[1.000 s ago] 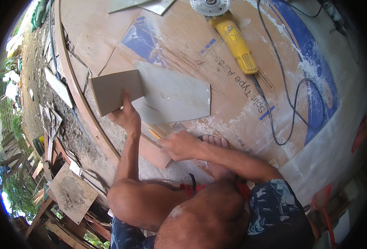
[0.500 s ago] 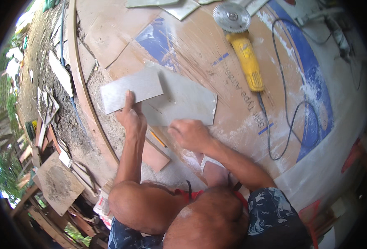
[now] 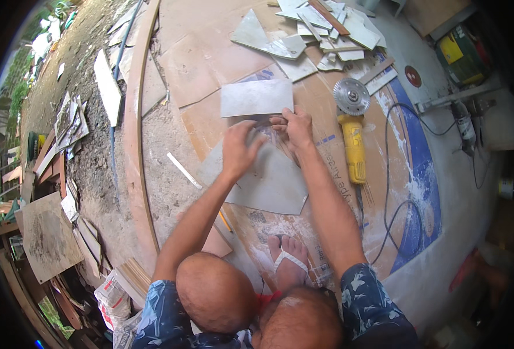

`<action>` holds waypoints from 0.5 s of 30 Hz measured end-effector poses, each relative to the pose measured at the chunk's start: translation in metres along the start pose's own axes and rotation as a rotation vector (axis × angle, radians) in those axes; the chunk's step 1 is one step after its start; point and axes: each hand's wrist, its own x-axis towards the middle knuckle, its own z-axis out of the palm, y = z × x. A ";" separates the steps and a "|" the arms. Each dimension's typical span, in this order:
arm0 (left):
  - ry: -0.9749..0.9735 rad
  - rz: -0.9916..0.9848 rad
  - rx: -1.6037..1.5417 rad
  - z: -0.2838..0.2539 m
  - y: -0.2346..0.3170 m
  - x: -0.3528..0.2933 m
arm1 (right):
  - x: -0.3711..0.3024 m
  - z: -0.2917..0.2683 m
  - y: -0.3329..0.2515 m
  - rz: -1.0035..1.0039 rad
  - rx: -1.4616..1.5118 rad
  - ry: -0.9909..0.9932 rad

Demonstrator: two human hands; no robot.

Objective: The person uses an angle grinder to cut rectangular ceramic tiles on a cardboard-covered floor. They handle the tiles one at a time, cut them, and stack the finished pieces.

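A rectangular light-grey tile piece [image 3: 257, 96] is held up ahead of me, above the floor. My right hand [image 3: 295, 129] pinches its near right corner between thumb and fingers. Just short of its near left edge, my left hand [image 3: 241, 146] is slightly blurred, thumb and fingers apart, with nothing visible in it. Below both hands a larger grey tile with cut corners [image 3: 271, 189] lies on flattened cardboard [image 3: 321, 168]. A yellow pencil [image 3: 225, 222] rests by its near left side. To the right lies a yellow angle grinder [image 3: 353, 142] with a toothed disc.
Broken tile offcuts [image 3: 356, 32] are heaped at the far right. The grinder's dark cord [image 3: 387, 168] loops over the cardboard. A long wooden strip [image 3: 135, 128] runs along the left, with a narrow white strip [image 3: 184, 170] nearer. My sandalled foot [image 3: 289, 256] is close to the large tile.
The rectangular tile has moved from my left hand to my right hand, rightward and level. My left hand has come off it. The view has shifted, showing more of the offcut heap.
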 end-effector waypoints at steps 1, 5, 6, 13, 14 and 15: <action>-0.082 0.126 0.156 0.000 0.012 -0.004 | 0.007 -0.009 0.003 -0.028 -0.018 0.028; -0.118 0.240 0.312 0.000 0.002 -0.024 | 0.017 -0.011 0.012 0.001 -0.104 0.016; -0.133 0.201 0.277 -0.002 0.000 -0.028 | 0.016 -0.016 0.013 0.019 -0.129 0.005; -0.125 0.120 0.272 -0.012 0.010 -0.090 | 0.006 -0.023 0.002 0.133 -0.239 -0.120; -0.144 0.115 0.277 -0.015 0.012 -0.094 | 0.002 -0.018 -0.005 0.160 -0.244 -0.124; -0.163 0.110 0.281 -0.017 0.014 -0.097 | -0.004 -0.020 -0.015 0.098 -0.391 -0.046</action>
